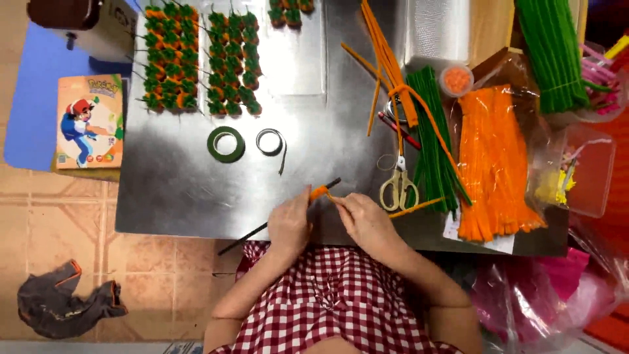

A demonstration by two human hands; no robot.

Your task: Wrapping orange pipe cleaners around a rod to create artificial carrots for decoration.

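Your left hand [289, 226] is closed around a thin dark stick [278, 218] that runs slantwise from the near edge of the worktop [183, 183] up toward the middle; the fingers are curled shut on it about halfway along. Near the stick's upper end sits a short orange wrap [319, 192], just above your left thumb. Your right hand [364, 219] is just beside the left, its fingers pinched on an orange pipe cleaner [414, 207] that leads from the wrap and trails out to the right, past your knuckles.

Just beyond your right hand lie cream-handled scissors [398, 187], blades pointing away from you. To their right is a bundle of green pipe cleaners [432, 137], then a broad heap of orange pipe cleaners [495, 164] in clear wrapping. A few loose orange ones [386, 59] lie at the far middle of the worktop.

Further back on the left stand two blocks of small orange-and-green finished pieces [200, 56] in neat rows. In front of them lie a roll of green tape [226, 144] and a smaller dark roll [269, 141]. A picture book [88, 121] lies off the worktop's left edge.
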